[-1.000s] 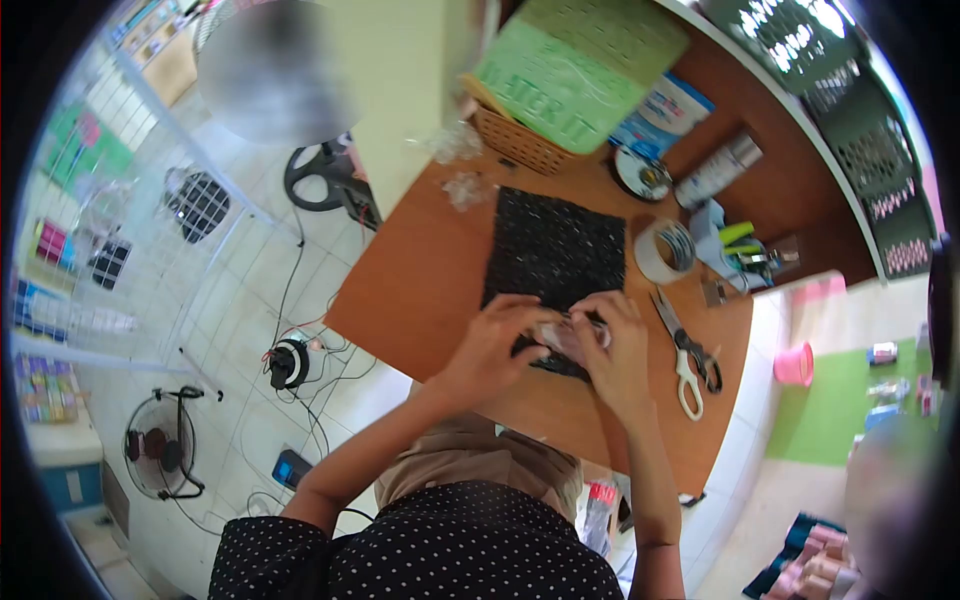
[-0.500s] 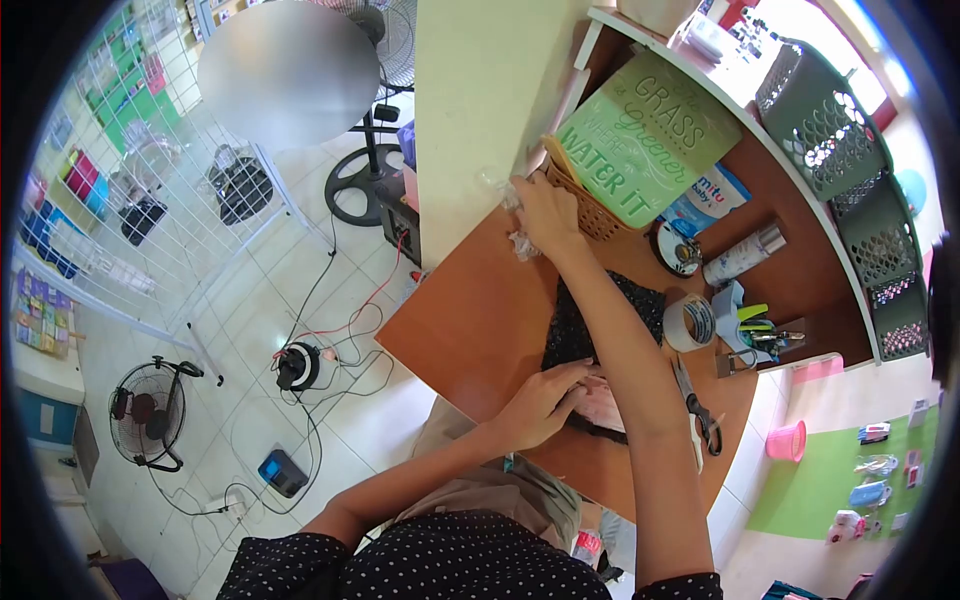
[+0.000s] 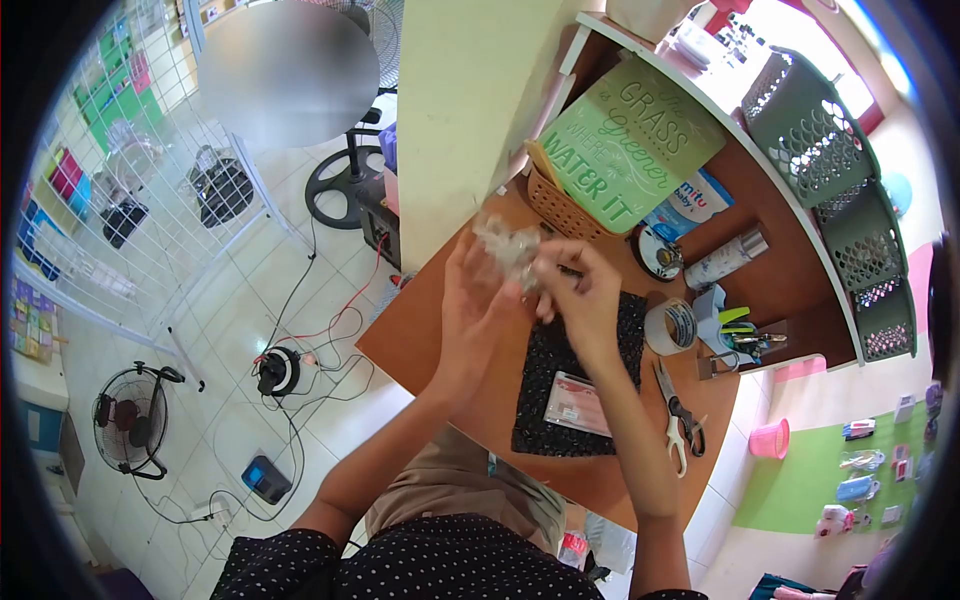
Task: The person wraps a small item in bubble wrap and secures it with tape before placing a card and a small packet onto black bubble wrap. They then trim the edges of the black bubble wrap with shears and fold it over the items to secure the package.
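Crumpled plastic [image 3: 508, 250] — between left fingers [image 3: 459, 272] and right fingers [image 3: 574, 258]

Head-worn view, facing forward and down, desk [image 3: 405, 340] near

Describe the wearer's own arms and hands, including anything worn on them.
The left hand and right hand are bare, with no gloves; no watch or bracelet shows. Both forearms are uncovered. The left sleeve is short, black with small white dots; the right sleeve, matching, barely shows at the bottom edge. Blur hides any rings.
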Demonstrator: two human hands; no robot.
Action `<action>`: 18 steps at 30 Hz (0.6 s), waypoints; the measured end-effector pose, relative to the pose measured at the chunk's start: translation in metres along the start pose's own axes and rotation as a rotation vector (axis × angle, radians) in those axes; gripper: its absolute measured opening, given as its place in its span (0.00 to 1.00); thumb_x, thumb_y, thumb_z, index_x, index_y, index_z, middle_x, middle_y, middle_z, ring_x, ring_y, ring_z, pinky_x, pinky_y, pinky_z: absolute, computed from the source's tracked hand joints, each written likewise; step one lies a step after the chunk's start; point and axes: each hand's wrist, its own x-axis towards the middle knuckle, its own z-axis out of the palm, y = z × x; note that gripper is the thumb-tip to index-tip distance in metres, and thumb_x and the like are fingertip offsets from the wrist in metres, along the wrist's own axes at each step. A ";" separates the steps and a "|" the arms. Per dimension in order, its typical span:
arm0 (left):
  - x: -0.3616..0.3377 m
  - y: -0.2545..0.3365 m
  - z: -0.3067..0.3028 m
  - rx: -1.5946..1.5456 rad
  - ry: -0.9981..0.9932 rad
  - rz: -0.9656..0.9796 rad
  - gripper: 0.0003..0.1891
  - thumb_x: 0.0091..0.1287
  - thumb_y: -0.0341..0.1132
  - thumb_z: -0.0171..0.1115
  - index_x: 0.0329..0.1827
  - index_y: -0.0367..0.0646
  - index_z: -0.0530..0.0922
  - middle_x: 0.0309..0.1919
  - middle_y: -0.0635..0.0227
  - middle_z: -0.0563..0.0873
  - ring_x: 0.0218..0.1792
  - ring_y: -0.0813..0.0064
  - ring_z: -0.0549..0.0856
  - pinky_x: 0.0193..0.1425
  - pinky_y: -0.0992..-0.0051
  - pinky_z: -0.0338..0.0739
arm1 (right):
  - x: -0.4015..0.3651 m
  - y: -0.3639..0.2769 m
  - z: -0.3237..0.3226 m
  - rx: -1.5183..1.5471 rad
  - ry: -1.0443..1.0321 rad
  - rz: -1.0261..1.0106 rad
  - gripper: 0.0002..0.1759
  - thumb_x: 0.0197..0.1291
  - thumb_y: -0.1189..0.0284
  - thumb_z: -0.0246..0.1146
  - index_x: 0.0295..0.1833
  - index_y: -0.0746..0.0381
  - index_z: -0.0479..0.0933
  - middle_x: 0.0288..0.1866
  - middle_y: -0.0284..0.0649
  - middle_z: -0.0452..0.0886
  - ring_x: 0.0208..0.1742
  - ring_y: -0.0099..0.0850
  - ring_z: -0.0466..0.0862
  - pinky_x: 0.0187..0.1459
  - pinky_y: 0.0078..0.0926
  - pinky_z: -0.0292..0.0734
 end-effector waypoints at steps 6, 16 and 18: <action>-0.002 -0.002 -0.004 -0.200 -0.293 -0.367 0.25 0.67 0.33 0.59 0.65 0.38 0.62 0.52 0.65 0.78 0.51 0.79 0.77 0.50 0.78 0.75 | -0.047 0.001 -0.023 0.011 -0.105 0.164 0.09 0.60 0.73 0.63 0.42 0.67 0.75 0.29 0.33 0.77 0.18 0.14 0.71 0.18 0.13 0.64; -0.029 0.002 -0.014 -0.014 -0.572 -0.485 0.15 0.63 0.27 0.56 0.54 0.35 0.73 0.43 0.66 0.81 0.40 0.81 0.78 0.46 0.79 0.73 | -0.045 -0.007 -0.025 -0.490 -0.110 -0.097 0.16 0.50 0.69 0.71 0.46 0.61 0.82 0.37 0.31 0.75 0.28 0.17 0.73 0.30 0.14 0.68; -0.029 -0.002 -0.019 0.107 -0.688 -0.405 0.14 0.62 0.27 0.57 0.51 0.35 0.75 0.41 0.66 0.81 0.40 0.82 0.78 0.45 0.79 0.72 | -0.041 -0.002 -0.028 -0.486 -0.174 0.020 0.17 0.50 0.68 0.71 0.45 0.62 0.81 0.36 0.31 0.77 0.29 0.18 0.74 0.31 0.16 0.70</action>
